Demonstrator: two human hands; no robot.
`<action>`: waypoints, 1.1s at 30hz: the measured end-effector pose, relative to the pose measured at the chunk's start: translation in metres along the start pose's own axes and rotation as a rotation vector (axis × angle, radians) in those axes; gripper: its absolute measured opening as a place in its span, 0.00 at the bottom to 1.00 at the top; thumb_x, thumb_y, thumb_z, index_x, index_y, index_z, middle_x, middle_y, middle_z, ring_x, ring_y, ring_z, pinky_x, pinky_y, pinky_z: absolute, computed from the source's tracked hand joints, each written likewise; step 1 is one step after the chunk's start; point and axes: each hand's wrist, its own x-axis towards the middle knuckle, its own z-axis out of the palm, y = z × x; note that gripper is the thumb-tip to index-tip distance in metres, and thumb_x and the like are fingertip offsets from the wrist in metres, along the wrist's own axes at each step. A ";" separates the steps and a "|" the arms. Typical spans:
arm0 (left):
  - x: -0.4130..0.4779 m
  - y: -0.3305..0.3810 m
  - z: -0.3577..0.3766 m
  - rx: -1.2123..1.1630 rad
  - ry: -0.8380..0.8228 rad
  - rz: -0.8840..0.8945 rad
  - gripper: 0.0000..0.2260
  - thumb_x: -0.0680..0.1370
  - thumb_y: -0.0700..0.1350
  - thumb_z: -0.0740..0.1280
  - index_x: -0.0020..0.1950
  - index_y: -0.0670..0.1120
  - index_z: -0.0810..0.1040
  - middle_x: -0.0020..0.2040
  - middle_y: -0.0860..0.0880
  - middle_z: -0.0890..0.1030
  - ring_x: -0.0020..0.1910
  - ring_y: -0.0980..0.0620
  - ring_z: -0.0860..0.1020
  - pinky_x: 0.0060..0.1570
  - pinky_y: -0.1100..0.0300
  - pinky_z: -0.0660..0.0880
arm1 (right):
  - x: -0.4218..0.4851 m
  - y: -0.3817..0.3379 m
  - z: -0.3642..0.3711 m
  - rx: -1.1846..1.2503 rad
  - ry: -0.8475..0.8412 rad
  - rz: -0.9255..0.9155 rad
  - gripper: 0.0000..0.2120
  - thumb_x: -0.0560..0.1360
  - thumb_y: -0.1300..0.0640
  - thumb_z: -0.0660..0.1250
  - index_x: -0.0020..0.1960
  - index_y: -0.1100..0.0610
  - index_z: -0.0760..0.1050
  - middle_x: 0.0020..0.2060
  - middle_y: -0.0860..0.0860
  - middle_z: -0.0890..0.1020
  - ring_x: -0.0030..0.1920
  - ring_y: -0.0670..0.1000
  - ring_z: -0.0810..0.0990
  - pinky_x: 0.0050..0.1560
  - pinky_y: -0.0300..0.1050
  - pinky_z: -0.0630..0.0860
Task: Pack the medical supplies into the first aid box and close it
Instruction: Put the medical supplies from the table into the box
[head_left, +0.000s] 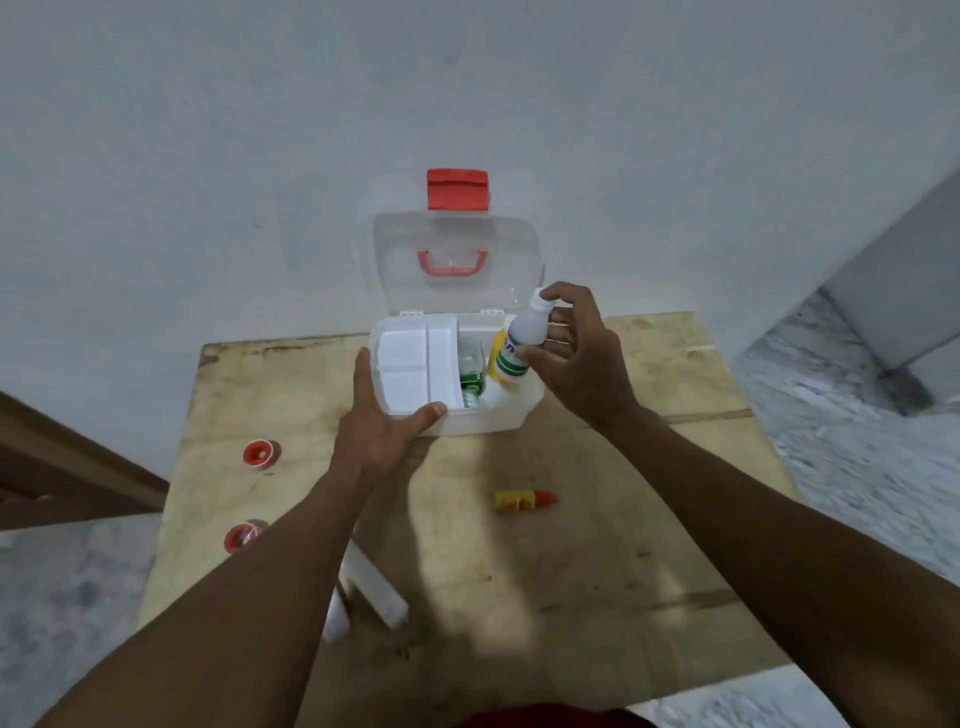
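Between my forearms a small yellow bottle (524, 500) lies on the table (571, 571). My left hand (384, 421) grips the near left corner of the first aid box (493, 415), thumb over its rim. My right hand (579, 364) holds a white bottle (522, 338) tilted above the box's right compartment. Beyond both hands, the lid (504, 254) stands open.

The left forearm (291, 571) hides part of a white object (376, 587), perhaps a tube; the bottle (523, 335) label is blurred.
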 end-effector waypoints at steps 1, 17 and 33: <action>0.000 -0.001 0.000 -0.001 -0.003 0.005 0.46 0.69 0.56 0.78 0.78 0.55 0.52 0.68 0.52 0.72 0.63 0.45 0.73 0.59 0.51 0.73 | 0.000 0.003 0.003 -0.015 -0.017 -0.006 0.27 0.67 0.64 0.75 0.60 0.49 0.67 0.49 0.53 0.82 0.49 0.52 0.84 0.50 0.45 0.83; -0.001 0.002 -0.002 -0.034 -0.013 -0.001 0.45 0.66 0.59 0.76 0.77 0.57 0.54 0.67 0.57 0.72 0.62 0.51 0.73 0.59 0.50 0.75 | 0.002 0.047 0.018 -0.374 -0.165 -0.123 0.26 0.66 0.58 0.75 0.57 0.46 0.65 0.45 0.53 0.82 0.45 0.58 0.78 0.47 0.54 0.75; -0.002 0.007 0.000 -0.065 -0.015 0.042 0.41 0.67 0.57 0.76 0.74 0.56 0.58 0.62 0.60 0.72 0.59 0.63 0.72 0.50 0.62 0.76 | 0.008 0.028 0.021 -0.661 -0.283 -0.075 0.15 0.72 0.54 0.70 0.57 0.54 0.71 0.48 0.55 0.82 0.51 0.60 0.76 0.50 0.54 0.72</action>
